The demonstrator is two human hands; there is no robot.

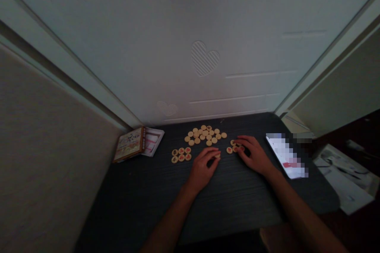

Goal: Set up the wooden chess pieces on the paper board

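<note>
Several round wooden game discs lie face down in a pile (204, 134) at the back of a dark table (184, 205). A small block of discs with red marks (181, 154) sits to its left. My left hand (204, 164) is curled, pinching one disc (217, 155) at its fingertips. My right hand (252, 154) rests on the table with fingers spread over a few red-marked discs (233, 148).
A game box with a paper sheet (135, 144) lies at the back left. A lit phone (286, 155) lies at the right. A white panel with heart shapes (204, 57) stands behind the table. Papers (346, 174) lie off the right edge.
</note>
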